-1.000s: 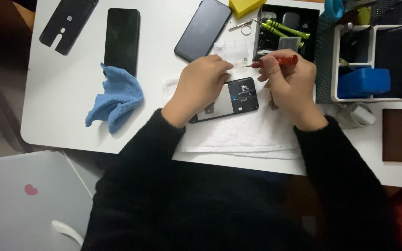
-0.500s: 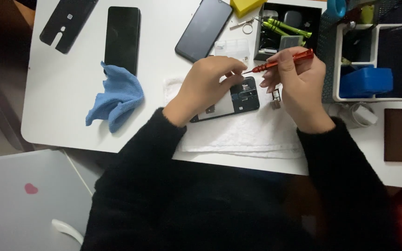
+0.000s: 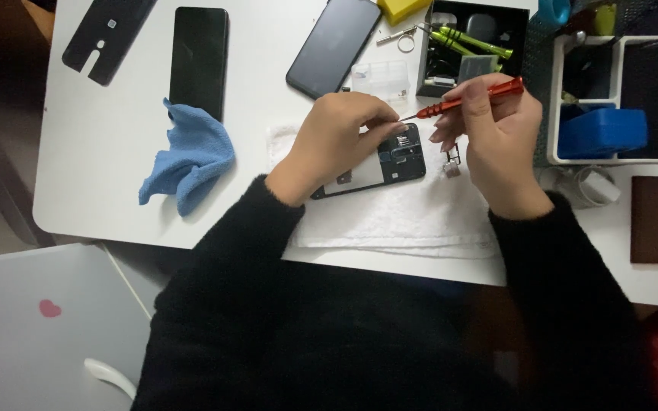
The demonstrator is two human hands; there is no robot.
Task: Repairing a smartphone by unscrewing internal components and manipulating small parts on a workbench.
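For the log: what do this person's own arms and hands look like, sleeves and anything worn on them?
Both arms are covered to the wrist by long black sleeves of a soft, slightly fuzzy knit. The left hand and right hand are bare: no gloves. No rings, watch or bracelet can be seen, though the cuffs cover the wrists. The fingernails look short and unpainted as far as the view shows.

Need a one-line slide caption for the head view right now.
Left hand steadies an opened phone on a white towel while the right hand holds a red screwdriver over it.
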